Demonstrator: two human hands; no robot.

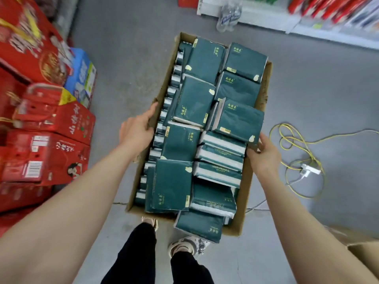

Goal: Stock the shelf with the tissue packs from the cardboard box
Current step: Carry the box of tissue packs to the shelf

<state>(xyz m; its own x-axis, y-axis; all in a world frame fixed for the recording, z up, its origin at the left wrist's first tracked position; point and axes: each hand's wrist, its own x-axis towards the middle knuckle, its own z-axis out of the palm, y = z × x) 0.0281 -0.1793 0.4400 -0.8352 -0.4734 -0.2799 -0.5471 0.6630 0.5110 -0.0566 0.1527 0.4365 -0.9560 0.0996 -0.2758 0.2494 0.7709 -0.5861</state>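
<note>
The box (245,193) runs lengthwise away from me, crammed with green packs (196,99), and the shelf (266,19) lies ahead to my right. My left hand (139,130) clamps the box's left wall, thumb over the rim. My right hand (264,156) grips the right wall opposite, so the packs sit between both hands.
</note>
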